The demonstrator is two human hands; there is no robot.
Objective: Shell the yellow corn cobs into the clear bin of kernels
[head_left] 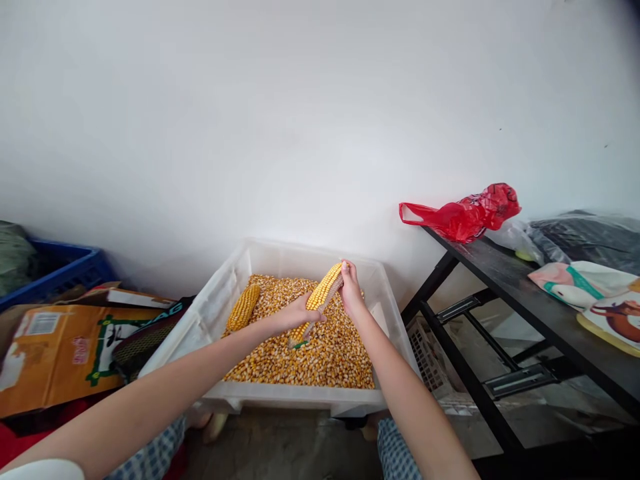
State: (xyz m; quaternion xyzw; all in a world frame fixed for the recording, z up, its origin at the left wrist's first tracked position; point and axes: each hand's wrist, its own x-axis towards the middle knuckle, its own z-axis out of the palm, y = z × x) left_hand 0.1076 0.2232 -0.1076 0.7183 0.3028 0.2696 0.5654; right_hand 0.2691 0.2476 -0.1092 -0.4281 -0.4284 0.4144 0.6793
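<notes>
- One held cob (326, 287), one loose cob (243, 308), one tub (295, 395) of kernels (310, 370)
- Left hand (301, 313) curls round held cob
- Right hand (352, 289) closes on its upper end

We're on the corn cob (324, 288) now | we see bright yellow kernels, tight rows, along its upper-left side | and there, a pale, pinkish strip bare of kernels down its lower right! | we have it held up, slanting from lower left to upper right | just below frame centre
</notes>
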